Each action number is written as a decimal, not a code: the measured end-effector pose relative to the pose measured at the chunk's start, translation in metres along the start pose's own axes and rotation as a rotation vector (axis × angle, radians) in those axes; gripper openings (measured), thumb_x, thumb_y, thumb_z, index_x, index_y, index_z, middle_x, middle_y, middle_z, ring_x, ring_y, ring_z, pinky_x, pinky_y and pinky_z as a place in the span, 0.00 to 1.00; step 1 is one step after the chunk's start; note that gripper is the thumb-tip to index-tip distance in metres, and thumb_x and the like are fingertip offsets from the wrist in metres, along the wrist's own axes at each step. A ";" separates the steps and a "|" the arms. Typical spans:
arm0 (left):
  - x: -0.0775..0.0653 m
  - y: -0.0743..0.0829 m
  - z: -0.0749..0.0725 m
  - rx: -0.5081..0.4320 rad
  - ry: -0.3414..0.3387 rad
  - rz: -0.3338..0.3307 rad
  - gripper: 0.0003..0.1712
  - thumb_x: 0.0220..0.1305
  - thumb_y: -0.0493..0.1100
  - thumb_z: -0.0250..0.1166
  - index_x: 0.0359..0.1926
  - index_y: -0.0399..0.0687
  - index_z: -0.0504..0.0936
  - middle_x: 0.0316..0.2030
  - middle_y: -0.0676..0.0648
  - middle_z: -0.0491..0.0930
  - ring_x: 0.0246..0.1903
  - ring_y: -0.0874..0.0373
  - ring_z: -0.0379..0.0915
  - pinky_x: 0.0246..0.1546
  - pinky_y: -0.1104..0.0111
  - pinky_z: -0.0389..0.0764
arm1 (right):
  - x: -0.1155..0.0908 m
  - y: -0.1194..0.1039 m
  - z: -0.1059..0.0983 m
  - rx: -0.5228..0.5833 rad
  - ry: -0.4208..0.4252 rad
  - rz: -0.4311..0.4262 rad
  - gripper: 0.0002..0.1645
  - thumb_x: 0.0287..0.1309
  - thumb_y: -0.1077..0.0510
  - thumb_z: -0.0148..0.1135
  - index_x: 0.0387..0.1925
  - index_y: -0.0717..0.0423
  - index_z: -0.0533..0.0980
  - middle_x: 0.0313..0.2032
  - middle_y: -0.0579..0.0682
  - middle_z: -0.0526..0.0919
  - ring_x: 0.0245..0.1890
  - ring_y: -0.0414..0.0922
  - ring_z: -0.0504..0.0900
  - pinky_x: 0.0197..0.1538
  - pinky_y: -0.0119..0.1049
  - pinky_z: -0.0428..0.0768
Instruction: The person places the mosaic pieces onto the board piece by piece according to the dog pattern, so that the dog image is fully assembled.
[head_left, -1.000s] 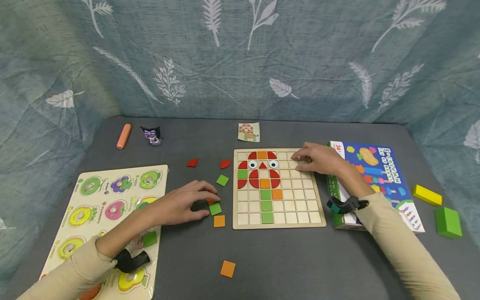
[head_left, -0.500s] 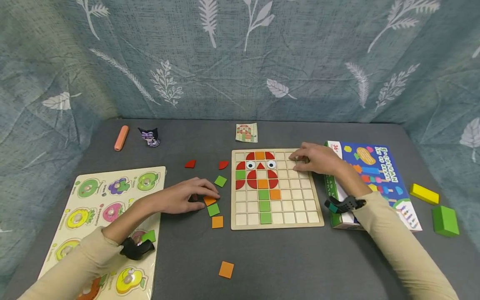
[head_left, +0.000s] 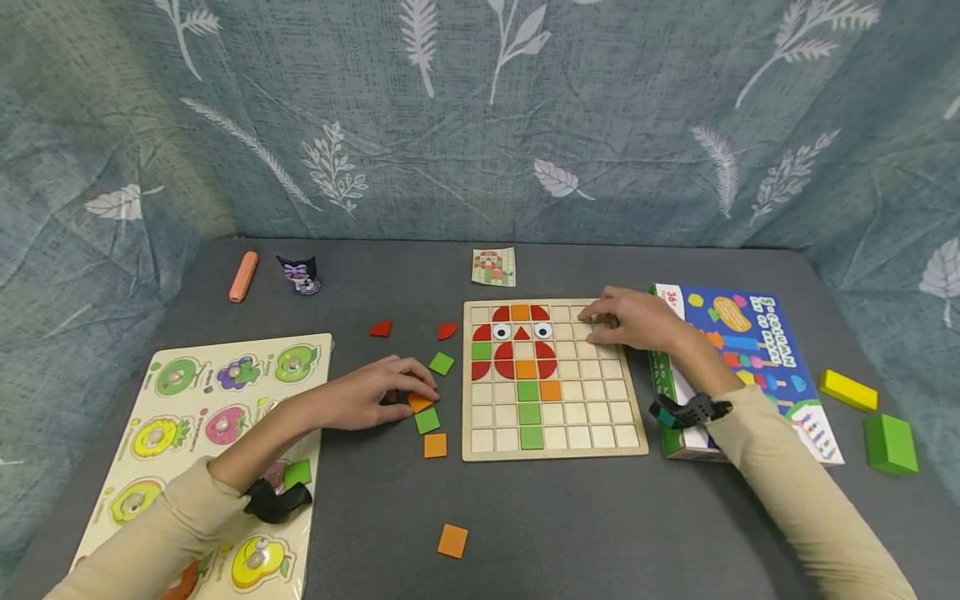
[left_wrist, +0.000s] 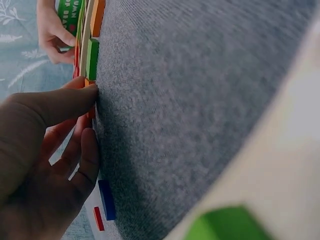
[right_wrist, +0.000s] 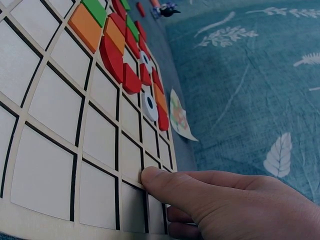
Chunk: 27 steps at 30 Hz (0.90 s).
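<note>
My left hand [head_left: 371,393] pinches an orange square tile [head_left: 419,402] between thumb and fingers, low over the grey table. In the left wrist view the thumb [left_wrist: 75,102] partly covers that tile. A green tile [head_left: 427,420] lies right beside it, with another orange tile [head_left: 435,446] just below. My right hand [head_left: 637,318] rests on the upper right of the wooden grid board [head_left: 600,457], thumb and fingers bent, no tile visible between them. Its thumb tip touches the grid in the right wrist view. Red, orange and green pieces with two eye discs form a figure on the board.
A small picture card [head_left: 493,267] lies behind the board. The fruit puzzle [head_left: 180,358] is at left, a green tile [head_left: 297,472] on it. Loose red pieces [head_left: 381,328] lie further back. At right are a blue box [head_left: 738,333], a yellow block [head_left: 848,390] and a green block [head_left: 891,444].
The left thumb has drawn up towards the fingers, and the orange tile shows more than it did. The right hand has stayed in place on the board.
</note>
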<state>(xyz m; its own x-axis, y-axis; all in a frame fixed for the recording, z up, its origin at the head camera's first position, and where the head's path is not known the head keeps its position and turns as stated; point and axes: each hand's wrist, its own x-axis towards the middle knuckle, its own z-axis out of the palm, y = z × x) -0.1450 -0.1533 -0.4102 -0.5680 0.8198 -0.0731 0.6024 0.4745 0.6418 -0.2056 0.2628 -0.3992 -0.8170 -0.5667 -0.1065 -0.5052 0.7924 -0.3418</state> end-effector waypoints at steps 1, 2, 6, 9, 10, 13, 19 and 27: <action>0.000 0.000 0.000 -0.001 0.003 -0.007 0.17 0.62 0.36 0.65 0.52 0.51 0.83 0.55 0.49 0.76 0.48 0.59 0.67 0.41 0.71 0.75 | 0.000 0.000 0.000 0.000 0.000 -0.001 0.21 0.58 0.51 0.67 0.53 0.51 0.81 0.34 0.49 0.75 0.29 0.40 0.68 0.32 0.34 0.64; -0.001 0.000 0.000 -0.003 0.007 -0.014 0.17 0.62 0.36 0.65 0.53 0.51 0.83 0.55 0.49 0.76 0.48 0.59 0.68 0.41 0.71 0.75 | 0.000 0.000 0.001 0.000 0.000 0.001 0.21 0.58 0.51 0.67 0.53 0.51 0.81 0.34 0.49 0.75 0.29 0.40 0.68 0.32 0.34 0.64; -0.002 0.002 0.000 -0.003 0.031 -0.041 0.18 0.63 0.37 0.65 0.54 0.50 0.81 0.54 0.49 0.77 0.47 0.59 0.71 0.42 0.71 0.77 | 0.000 -0.001 0.000 -0.001 -0.002 0.003 0.22 0.58 0.51 0.67 0.53 0.51 0.81 0.34 0.49 0.74 0.29 0.40 0.67 0.32 0.34 0.64; 0.003 0.009 -0.001 0.000 0.055 -0.048 0.18 0.63 0.39 0.65 0.55 0.49 0.81 0.51 0.49 0.78 0.43 0.61 0.73 0.43 0.70 0.78 | 0.000 -0.002 -0.001 -0.001 -0.001 -0.002 0.21 0.58 0.51 0.67 0.53 0.51 0.81 0.34 0.49 0.74 0.29 0.40 0.67 0.32 0.34 0.63; 0.007 0.013 -0.001 0.006 0.060 -0.048 0.19 0.64 0.40 0.65 0.56 0.49 0.80 0.51 0.49 0.79 0.42 0.61 0.74 0.43 0.70 0.79 | -0.001 -0.002 -0.001 -0.001 -0.001 -0.001 0.21 0.58 0.51 0.67 0.53 0.51 0.81 0.34 0.49 0.74 0.29 0.40 0.67 0.32 0.34 0.64; 0.025 0.035 0.003 0.044 0.063 -0.039 0.19 0.63 0.43 0.66 0.56 0.48 0.80 0.49 0.50 0.79 0.40 0.62 0.74 0.43 0.69 0.79 | -0.001 -0.002 -0.002 -0.002 -0.001 -0.002 0.21 0.58 0.51 0.67 0.53 0.51 0.81 0.33 0.49 0.74 0.29 0.40 0.67 0.32 0.34 0.63; 0.073 0.083 0.028 0.163 0.078 0.040 0.18 0.61 0.47 0.68 0.51 0.46 0.83 0.43 0.51 0.81 0.38 0.62 0.73 0.42 0.71 0.77 | 0.000 -0.002 -0.001 -0.003 -0.004 0.000 0.21 0.58 0.51 0.67 0.53 0.51 0.81 0.33 0.49 0.74 0.28 0.40 0.67 0.31 0.34 0.63; 0.112 0.103 0.054 0.317 0.090 0.113 0.14 0.62 0.46 0.67 0.47 0.45 0.82 0.35 0.51 0.78 0.32 0.62 0.70 0.35 0.74 0.74 | -0.001 0.000 -0.001 -0.011 0.002 0.001 0.21 0.59 0.50 0.67 0.53 0.50 0.81 0.32 0.48 0.74 0.28 0.39 0.67 0.31 0.34 0.63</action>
<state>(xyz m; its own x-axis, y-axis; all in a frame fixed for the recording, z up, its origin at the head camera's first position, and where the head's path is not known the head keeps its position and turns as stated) -0.1158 0.0048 -0.3934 -0.5267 0.8478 0.0619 0.8005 0.4702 0.3717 -0.2053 0.2634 -0.3983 -0.8181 -0.5653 -0.1053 -0.5071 0.7957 -0.3313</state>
